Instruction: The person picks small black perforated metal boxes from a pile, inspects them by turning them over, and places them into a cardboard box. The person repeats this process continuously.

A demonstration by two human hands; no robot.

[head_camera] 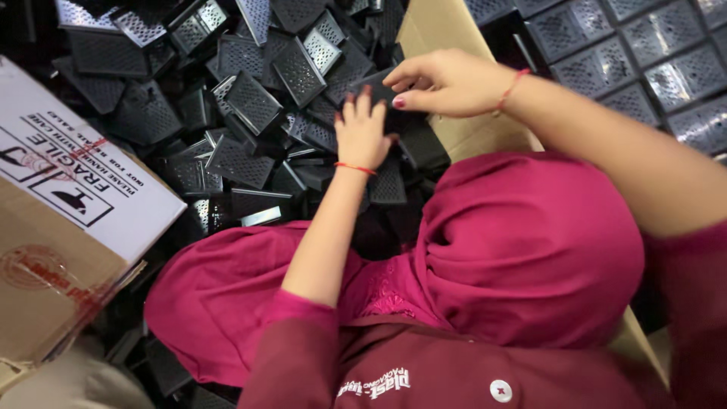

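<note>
Both hands meet on one black grater piece (pixel 376 89) above the loose pile of grater pieces (pixel 250 113). Left hand (pixel 362 130) lies flat, fingers spread, steadying it; right hand (pixel 443 82) pinches its top edge. Best done gripping by the frame, clear of the perforated face.

The person wears a magenta garment with short sleeves (pixel 303 318) and one white button (pixel 500 391). Each wrist has a thin red thread (pixel 354 168) (the nails are painted dark pink).

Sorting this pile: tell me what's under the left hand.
The left hand rests on a heap of black perforated grater pieces. The right hand pinches one black piece beside it. Whatever lies beneath the palm is covered.
</note>
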